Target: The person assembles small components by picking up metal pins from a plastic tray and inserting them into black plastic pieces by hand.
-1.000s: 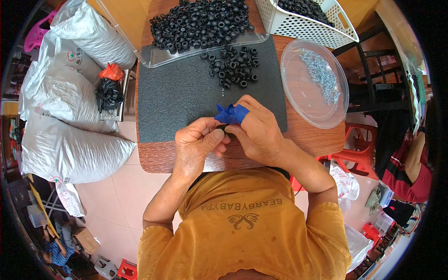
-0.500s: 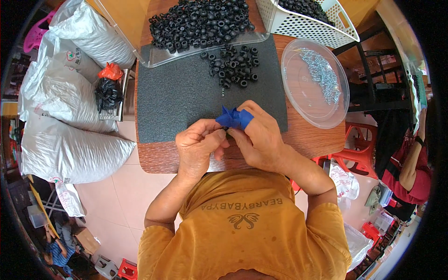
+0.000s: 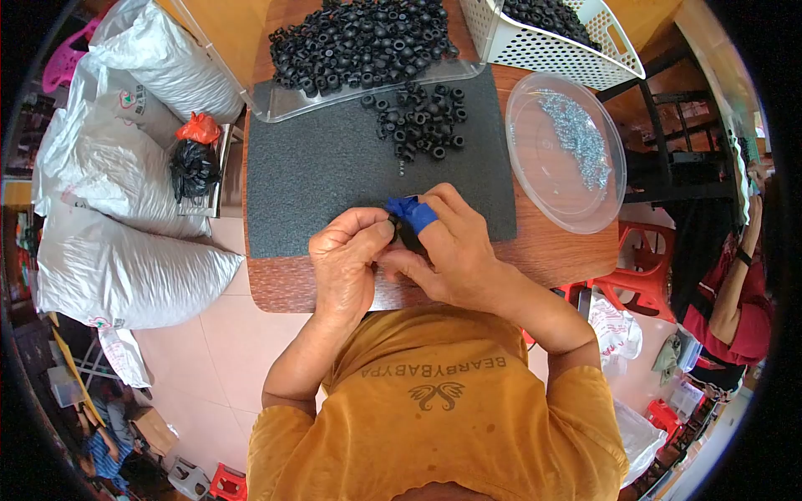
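Note:
My left hand (image 3: 345, 255) pinches a small black plastic part (image 3: 394, 225) between thumb and forefinger, above the near edge of the dark grey mat (image 3: 309, 175). Close against it, my right hand (image 3: 458, 249) is curled, with a strip of blue tape-like material (image 3: 418, 215) around its forefinger. The right fingers meet the left at the part; what lies between them is mostly hidden. Farther up the mat lies a loose cluster of black rounded parts (image 3: 422, 121) with openings. A short row of tiny clear beads (image 3: 402, 169) sits just below that cluster.
A clear tray (image 3: 292, 110) heaped with black parts stands at the far side. Right of the mat, a round clear lid (image 3: 535, 188) holds pale blue beads. A white perforated basket (image 3: 568, 63) stands behind it. White sacks (image 3: 138, 280) lie left; a person (image 3: 735, 309) is at right.
Both hands have drawn slightly left and the right hand has turned, so less of the blue strip shows. The right thumb has shifted down from the left fingertips.

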`<state>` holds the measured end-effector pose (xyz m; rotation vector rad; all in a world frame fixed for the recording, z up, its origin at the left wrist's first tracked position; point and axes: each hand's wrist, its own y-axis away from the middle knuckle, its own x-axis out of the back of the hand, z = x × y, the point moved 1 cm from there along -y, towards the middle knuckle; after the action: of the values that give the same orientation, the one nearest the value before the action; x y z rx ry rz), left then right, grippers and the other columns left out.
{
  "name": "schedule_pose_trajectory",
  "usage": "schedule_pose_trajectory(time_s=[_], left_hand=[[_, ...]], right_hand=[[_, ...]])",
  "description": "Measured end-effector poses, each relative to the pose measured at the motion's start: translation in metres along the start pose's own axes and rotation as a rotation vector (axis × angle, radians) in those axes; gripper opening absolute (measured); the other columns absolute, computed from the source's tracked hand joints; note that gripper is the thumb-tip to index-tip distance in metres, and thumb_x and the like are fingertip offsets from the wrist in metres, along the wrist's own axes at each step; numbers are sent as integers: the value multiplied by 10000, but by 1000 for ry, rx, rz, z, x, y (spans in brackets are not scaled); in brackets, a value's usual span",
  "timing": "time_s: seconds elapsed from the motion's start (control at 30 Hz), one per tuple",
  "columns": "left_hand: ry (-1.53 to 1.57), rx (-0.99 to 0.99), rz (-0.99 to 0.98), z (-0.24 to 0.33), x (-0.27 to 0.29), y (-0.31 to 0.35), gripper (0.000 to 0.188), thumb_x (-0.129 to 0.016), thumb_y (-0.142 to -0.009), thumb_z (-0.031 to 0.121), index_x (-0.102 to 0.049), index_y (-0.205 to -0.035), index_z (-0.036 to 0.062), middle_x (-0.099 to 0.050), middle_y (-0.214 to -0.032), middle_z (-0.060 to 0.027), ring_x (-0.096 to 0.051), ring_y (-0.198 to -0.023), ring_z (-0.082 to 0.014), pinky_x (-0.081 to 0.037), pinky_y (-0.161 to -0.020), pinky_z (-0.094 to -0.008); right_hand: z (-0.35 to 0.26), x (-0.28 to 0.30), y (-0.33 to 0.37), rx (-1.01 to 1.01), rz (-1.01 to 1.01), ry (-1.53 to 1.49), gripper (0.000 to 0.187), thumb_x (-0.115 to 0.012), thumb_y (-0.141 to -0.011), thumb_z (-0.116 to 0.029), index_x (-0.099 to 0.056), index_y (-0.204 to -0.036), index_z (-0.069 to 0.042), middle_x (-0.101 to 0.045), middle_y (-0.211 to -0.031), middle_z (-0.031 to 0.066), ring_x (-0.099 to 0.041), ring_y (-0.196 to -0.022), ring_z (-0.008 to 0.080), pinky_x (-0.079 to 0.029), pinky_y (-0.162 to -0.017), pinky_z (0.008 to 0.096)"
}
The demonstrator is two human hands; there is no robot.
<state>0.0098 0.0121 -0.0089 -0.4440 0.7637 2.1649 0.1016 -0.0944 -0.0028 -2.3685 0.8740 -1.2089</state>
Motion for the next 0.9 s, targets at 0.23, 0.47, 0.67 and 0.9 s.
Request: schedule_pose_trajectory(time_s=[0.23, 0.47, 0.67, 0.9], left_hand=[[-46, -34, -30, -2, 1, -1, 58, -582, -807, 0, -606, -836, -44, -592, -691, -61, -518, -518, -96, -418, -452, -213], [22, 84, -107, 2, 6, 0, 164, -559, -859, 77, -595, -940, -60, -617, -729, -98, -572, -553, -140, -468, -492, -248], [-87, 143, -172, -1, 18, -4, 205, -545, -876, 100, -578, -979, -74, -620, -730, -118, -594, -570, -168, -483, -493, -268], [-189, 101, -221, -1, 22, -7, 164, -543, -867, 41, -574, -967, -85, -621, -729, -127, -600, -584, -166, -491, -496, -257]], right_hand=[[0, -10, 1, 91, 121, 125, 269, -687, -569, -73, -487, -725, 19, -507, -765, 180, -484, -668, 326, -418, -538, 409], [8, -8, 2, 63, 125, 82, 265, -680, -571, -71, -451, -678, 5, -478, -700, 161, -469, -619, 323, -401, -495, 401], [11, -11, 8, 84, 123, 89, 283, -691, -578, -83, -428, -657, -12, -462, -684, 159, -464, -616, 324, -397, -493, 402], [10, -12, 8, 131, 59, 142, 261, -667, -562, -78, -420, -631, -28, -449, -670, 156, -463, -642, 314, -400, -533, 399]])
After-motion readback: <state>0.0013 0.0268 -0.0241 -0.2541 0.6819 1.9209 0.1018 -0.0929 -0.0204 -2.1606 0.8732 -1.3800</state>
